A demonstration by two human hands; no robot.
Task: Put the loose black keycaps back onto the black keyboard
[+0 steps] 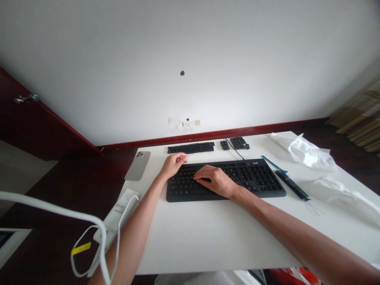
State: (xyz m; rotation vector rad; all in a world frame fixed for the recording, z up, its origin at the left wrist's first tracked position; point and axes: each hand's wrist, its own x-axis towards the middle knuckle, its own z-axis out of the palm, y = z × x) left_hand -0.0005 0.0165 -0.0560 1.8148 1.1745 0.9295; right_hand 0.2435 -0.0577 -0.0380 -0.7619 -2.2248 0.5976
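Observation:
A black keyboard (pixel 255 178) lies on the white table, and its right part shows bare key sockets while the lower left part carries keys. My right hand (pixel 215 179) rests over the middle of it, thumb and fingers pinched together at the keys; whatever is between the fingertips is hidden. At the keyboard's upper left corner, my left hand (pixel 174 164) is closed with its fingertips together, and I cannot make out what it holds. Behind the keyboard sit loose black keycaps in groups: a long block (pixel 190 148), a small block (pixel 225 145) and a number-pad block (pixel 238 143).
A grey phone (pixel 138 166) lies at the table's left edge, above a white power strip (pixel 118 211) with a white cable (pixel 102 229). Right of the keyboard are a thin blue tool (pixel 274 164), a dark narrow packet (pixel 292 185) and crumpled white wrapping (pixel 308 152).

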